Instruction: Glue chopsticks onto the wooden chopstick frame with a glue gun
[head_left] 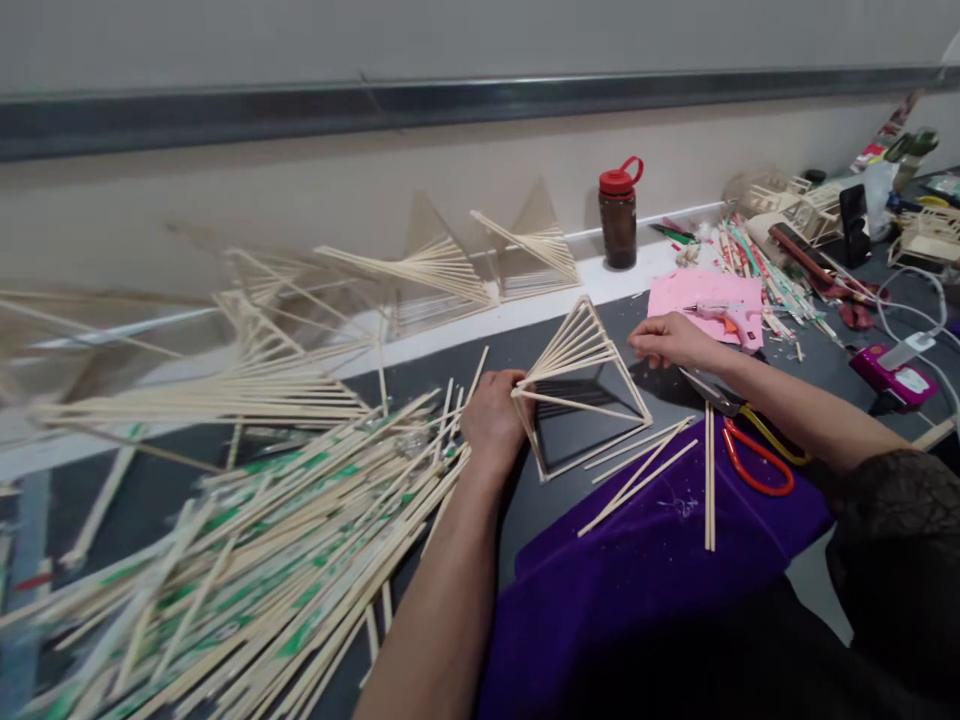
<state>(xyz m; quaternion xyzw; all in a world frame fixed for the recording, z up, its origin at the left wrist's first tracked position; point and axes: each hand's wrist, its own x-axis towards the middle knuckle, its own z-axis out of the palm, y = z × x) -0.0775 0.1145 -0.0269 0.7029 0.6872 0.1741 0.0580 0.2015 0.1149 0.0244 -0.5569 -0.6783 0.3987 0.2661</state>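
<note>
A small pyramid-like frame of thin wooden sticks [596, 408] stands on the dark tabletop, with a fan of sticks across its upper side. My left hand [491, 420] is closed on its left corner; the fingertips are partly hidden behind the frame. Just right of the frame, my right hand [671, 342] hovers with its fingers curled together; whatever they hold, if anything, is hidden. Scissors with red and yellow handles [759, 458] lie beneath my right forearm. Several loose sticks [637, 485] rest in front of the frame, partly over a purple cloth [592, 590].
A large heap of sticks in green-marked wrappers [300, 560] covers the left side. Other stick frames [427, 270] line the wall. A red-capped bottle [619, 220] stands behind. A pink glue gun [731, 318] lies on a pink sheet [671, 290]. A purple device [896, 375] with a cable sits right.
</note>
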